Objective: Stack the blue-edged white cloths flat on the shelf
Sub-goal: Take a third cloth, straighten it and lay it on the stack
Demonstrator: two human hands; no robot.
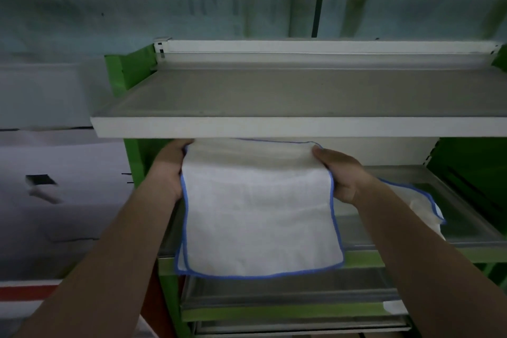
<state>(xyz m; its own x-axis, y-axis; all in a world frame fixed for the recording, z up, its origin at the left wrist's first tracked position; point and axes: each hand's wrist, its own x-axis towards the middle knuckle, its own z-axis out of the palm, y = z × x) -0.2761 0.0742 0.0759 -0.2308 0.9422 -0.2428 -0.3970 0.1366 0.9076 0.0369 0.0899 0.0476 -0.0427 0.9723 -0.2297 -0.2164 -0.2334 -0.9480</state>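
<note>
Two bare forearms reach up and forward from the bottom of the view. Between them hangs a white cloth [259,217] with a thin blue stitched edge, soft and slightly textured. It seems folded double, since two blue edges run side by side at its lower left corner. Its lower part droops in front of the lower shelf [463,230], while its top edge is lifted just under the front lip of the upper shelf [274,126].

The left hand [170,170] has its grip clenched on the cloth's upper left side, fingers tucked behind the fabric. The right hand [340,173] grasps the upper right side, thumb on top and pressed into the cloth.

Just behind the right wrist, a second blue-edged white cloth [419,206] lies on the lower shelf, partly hidden by the arm. A small white scrap [393,306] shows on a lower tier beside the right forearm; whether it is a third cloth cannot be told. So two cloths can be counted for certain.

Farther back, the upper shelf is a grey panel with a white front lip, carried on a green frame [131,68].
</note>
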